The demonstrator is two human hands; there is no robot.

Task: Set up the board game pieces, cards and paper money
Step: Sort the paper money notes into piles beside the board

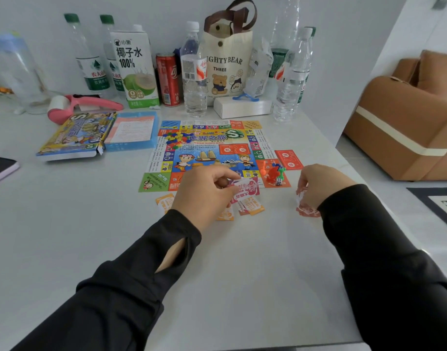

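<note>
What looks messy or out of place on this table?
Nothing is damaged, just unsorted: small coloured pieces lie heaped on the board, the pawns lie jumbled at its near right corner beside a die, and orange notes lie scattered off its near edge.

Game board (212,153) mid-table, box (75,135) left, bottles (194,72) behind, banknotes (247,198) in front

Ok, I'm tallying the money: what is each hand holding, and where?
The left hand pinches the pink notes by their left end; the right hand grips red notes near their top edge.
</note>
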